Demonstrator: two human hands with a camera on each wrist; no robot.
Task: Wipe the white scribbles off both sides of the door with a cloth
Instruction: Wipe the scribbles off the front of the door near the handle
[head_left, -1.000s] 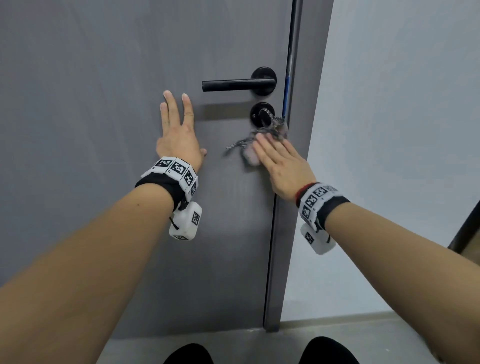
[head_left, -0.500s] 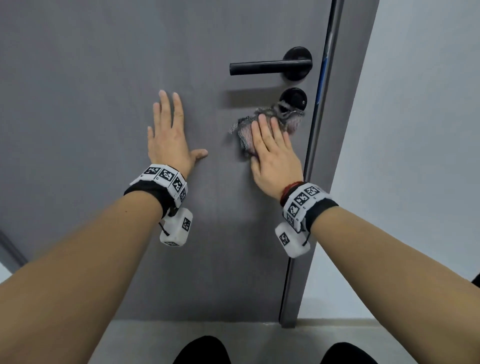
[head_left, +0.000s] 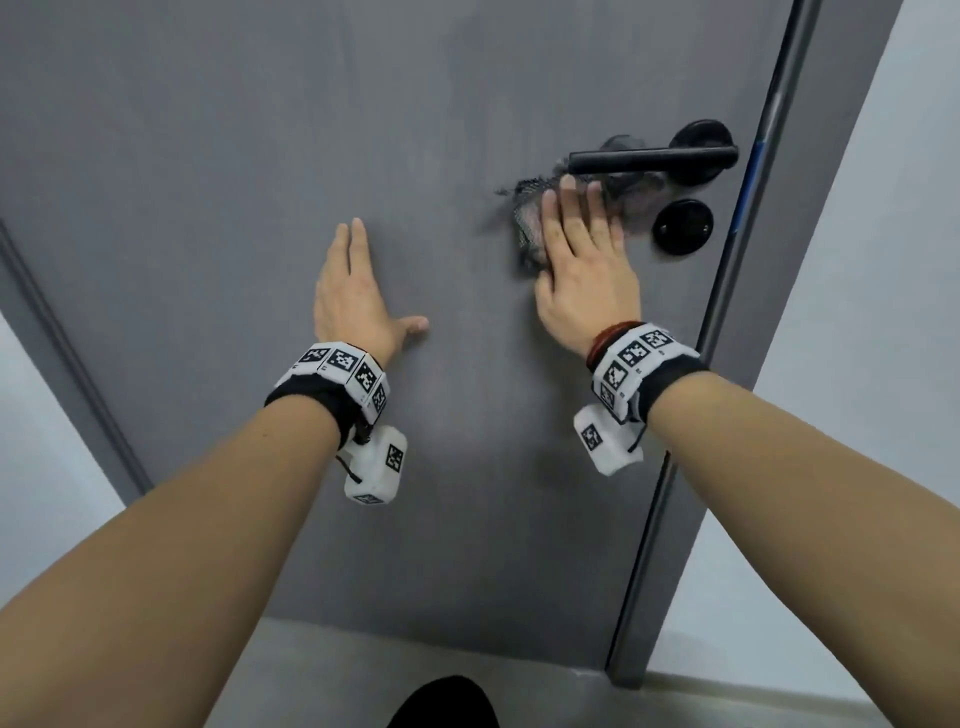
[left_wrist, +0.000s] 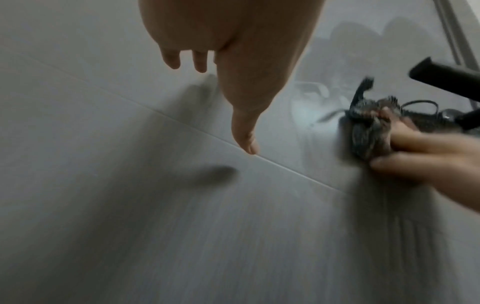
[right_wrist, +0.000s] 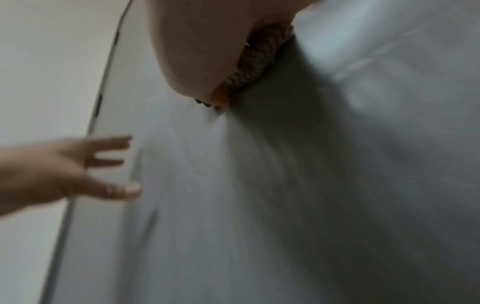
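Grey door (head_left: 457, 130), its latch edge (head_left: 727, 312) running down the right with pale wall (head_left: 883, 260) beyond it; hinge-side frame (head_left: 67, 353) at far left. Broad bare door surface above and left of both hands, more below the wrists down to the floor (head_left: 363, 675).

Left hand (head_left: 353, 291) flat on the door, fingers straight and together pointing up, thumb spread to the right, holding nothing. Right hand (head_left: 582, 260) flat too, fingers extended, pressing the cloth (head_left: 524, 223) against the door; in the left wrist view the thumb sits under the cloth's lower edge. Cloth is dark grey, bunched, frayed ends sticking out left of the fingers, part of it reaching up behind the handle.

Black lever handle (head_left: 649, 158) just above the right fingertips, lever pointing left; round black lock knob (head_left: 683, 226) just right of the fingers. Both crowd the cloth on the top and right. Whether any white scribbles are left can't be told, since the wrist views are blurred. Tracker bands on both wrists; dark shoe tip (head_left: 441, 701) at the bottom.
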